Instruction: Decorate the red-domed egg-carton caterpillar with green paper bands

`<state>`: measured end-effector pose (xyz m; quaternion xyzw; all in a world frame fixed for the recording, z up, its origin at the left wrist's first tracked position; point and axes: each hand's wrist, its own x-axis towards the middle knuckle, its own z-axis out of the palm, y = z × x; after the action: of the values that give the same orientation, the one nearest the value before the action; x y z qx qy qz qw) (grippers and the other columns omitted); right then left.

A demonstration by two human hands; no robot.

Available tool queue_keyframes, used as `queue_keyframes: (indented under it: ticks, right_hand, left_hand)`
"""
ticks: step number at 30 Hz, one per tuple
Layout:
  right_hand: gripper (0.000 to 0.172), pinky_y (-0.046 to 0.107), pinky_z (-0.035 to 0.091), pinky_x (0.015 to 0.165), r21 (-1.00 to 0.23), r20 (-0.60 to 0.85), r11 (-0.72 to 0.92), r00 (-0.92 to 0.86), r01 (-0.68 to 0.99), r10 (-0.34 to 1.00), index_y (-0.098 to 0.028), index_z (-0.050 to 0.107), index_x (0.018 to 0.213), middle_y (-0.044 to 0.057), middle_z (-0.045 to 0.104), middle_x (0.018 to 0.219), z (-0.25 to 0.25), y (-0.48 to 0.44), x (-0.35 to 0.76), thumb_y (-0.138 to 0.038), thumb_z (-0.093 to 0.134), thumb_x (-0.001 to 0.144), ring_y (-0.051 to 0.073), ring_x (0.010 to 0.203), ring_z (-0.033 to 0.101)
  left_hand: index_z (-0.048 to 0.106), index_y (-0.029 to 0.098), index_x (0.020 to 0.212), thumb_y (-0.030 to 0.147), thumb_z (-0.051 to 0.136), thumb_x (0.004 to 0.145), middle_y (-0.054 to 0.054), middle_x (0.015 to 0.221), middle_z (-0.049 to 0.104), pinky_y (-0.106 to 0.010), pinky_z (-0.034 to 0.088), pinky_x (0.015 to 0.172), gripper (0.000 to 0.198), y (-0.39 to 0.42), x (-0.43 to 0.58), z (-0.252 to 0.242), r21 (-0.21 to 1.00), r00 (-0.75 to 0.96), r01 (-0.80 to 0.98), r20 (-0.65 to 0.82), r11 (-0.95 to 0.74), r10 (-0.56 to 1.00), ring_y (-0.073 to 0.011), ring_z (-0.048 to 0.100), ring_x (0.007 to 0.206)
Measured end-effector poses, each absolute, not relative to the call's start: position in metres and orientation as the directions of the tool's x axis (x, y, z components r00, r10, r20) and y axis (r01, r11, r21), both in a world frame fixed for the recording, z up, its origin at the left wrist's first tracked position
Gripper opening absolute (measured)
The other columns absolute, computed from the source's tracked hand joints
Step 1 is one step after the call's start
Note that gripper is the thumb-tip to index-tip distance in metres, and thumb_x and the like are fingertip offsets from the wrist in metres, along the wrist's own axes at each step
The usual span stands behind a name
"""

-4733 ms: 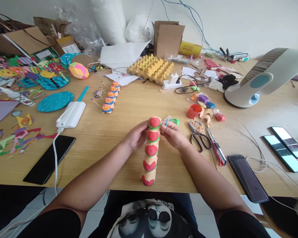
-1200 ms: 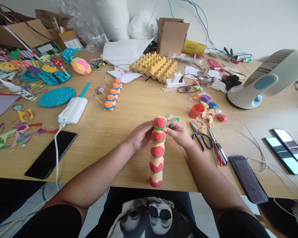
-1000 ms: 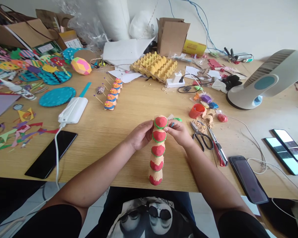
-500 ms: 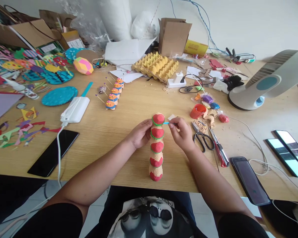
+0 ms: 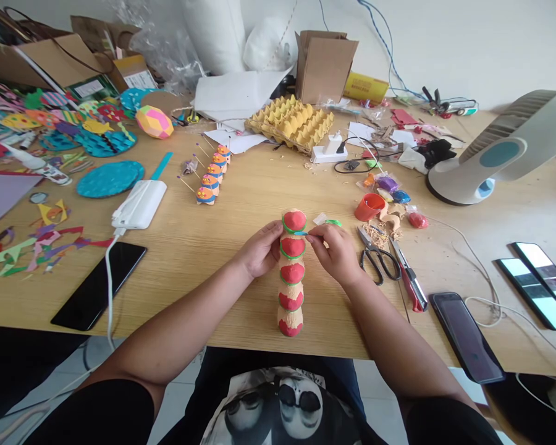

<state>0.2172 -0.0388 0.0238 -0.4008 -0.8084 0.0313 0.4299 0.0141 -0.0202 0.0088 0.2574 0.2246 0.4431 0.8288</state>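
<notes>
A strip of egg-carton cups stands lengthwise before me, each bump covered with red clay and most edged by a thin green line. My left hand grips the far end of the strip from the left, fingertips against its side. In my right hand is a thin blue modelling tool, pinched between thumb and fingers. Its tip lies against the strip just below the farthest red bump, by the green edge. Behind the right fingers a bit of green clay shows on the table, partly hidden.
Right of my hand lie scissors, a red utility knife, a red cup and phones. A finished orange-and-blue carton strip sits ahead left. A power bank and a phone lie left; a fan stands right.
My right hand has shifted slightly left, carrying the blue tool's tip from the strip's right edge across its front below the first bump. The green clay piece has come into view behind the hand.
</notes>
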Motion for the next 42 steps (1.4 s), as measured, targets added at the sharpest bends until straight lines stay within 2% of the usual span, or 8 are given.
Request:
queue_keyframes:
  ticks: [19,29,35,39,42]
  right_hand:
    - [0.01,0.031,0.046,0.066,-0.319,0.701,0.692,-0.33,0.648,0.632,-0.022,0.063,0.095,0.004,0.069,0.076,0.0281,-0.0409,0.2151,-0.027,0.057,0.102,0.019,0.069,0.061]
    - [0.012,0.032,0.045,0.068,-0.344,0.664,0.656,-0.32,0.672,0.676,-0.023,0.065,0.094,0.004,0.069,0.077,0.0268,-0.0407,0.2155,-0.028,0.057,0.101,0.019,0.071,0.063]
    - [0.012,0.031,0.046,0.066,-0.464,0.63,0.619,-0.255,0.634,0.734,-0.023,0.064,0.089,0.002,0.068,0.075,0.0281,-0.0426,0.213,-0.029,0.06,0.099,0.018,0.069,0.062]
    - [0.018,0.029,0.046,0.061,-0.622,0.557,0.557,-0.189,0.55,0.809,-0.023,0.062,0.082,0.001,0.064,0.069,0.0285,-0.0432,0.2101,-0.034,0.063,0.097,0.015,0.062,0.057]
    - [0.028,0.027,0.044,0.054,-0.765,0.478,0.495,-0.153,0.412,0.865,-0.022,0.059,0.078,0.0,0.061,0.067,0.0295,-0.043,0.2076,-0.043,0.064,0.095,0.013,0.059,0.053]
  left_hand:
    - [0.073,0.02,0.101,0.032,0.072,0.089,-0.005,0.087,0.076,-0.029,0.053,0.063,0.017,-0.0209,0.0138,0.0093,0.601,0.507,-0.624,-0.175,0.499,0.844,-0.0193,0.07,0.071]
    - [0.074,0.019,0.102,0.035,0.073,0.088,-0.006,0.09,0.077,-0.03,0.053,0.064,0.021,-0.021,0.014,0.0077,0.607,0.519,-0.608,-0.184,0.512,0.835,-0.0201,0.071,0.073]
    - [0.074,0.019,0.097,0.034,0.075,0.087,-0.007,0.087,0.076,-0.03,0.052,0.063,0.018,-0.0208,0.0146,0.0079,0.62,0.501,-0.601,-0.201,0.505,0.842,-0.0204,0.069,0.072]
    - [0.074,0.018,0.097,0.035,0.073,0.088,-0.006,0.085,0.074,-0.029,0.053,0.063,0.019,-0.0212,0.0141,0.0085,0.627,0.515,-0.589,-0.195,0.51,0.835,-0.0192,0.068,0.07]
    - [0.074,0.018,0.098,0.033,0.072,0.089,-0.005,0.084,0.074,-0.029,0.053,0.063,0.018,-0.0212,0.0137,0.0091,0.626,0.519,-0.589,-0.191,0.511,0.833,-0.0184,0.068,0.07]
